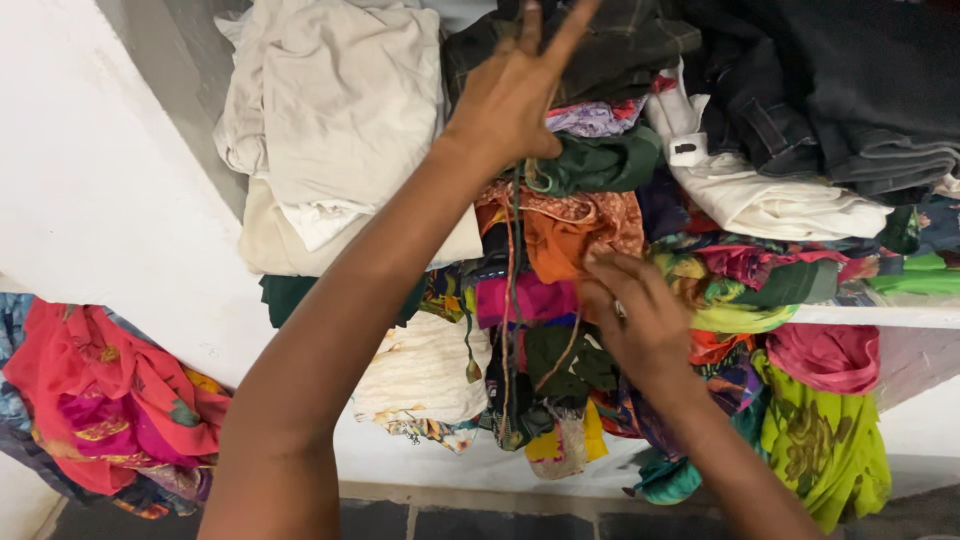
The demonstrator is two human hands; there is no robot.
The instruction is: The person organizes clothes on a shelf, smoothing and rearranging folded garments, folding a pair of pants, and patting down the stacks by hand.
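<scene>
Left hand (510, 95) spread flat, pinning the dark green garment (600, 165) on the shelf (880, 315); right hand (640, 315) loosely open, fingertips tucked under the orange garment (570, 235). Could drag the whole overhanging pile down, probably.

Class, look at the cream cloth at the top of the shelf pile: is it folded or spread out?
Folded. The cream cloth lies in stacked layers with doubled edges showing along its lower side, beside the left hand.

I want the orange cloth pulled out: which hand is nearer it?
Right. The right hand has fingertips on the orange cloth; the left hand is above it, on the darker clothes.
</scene>
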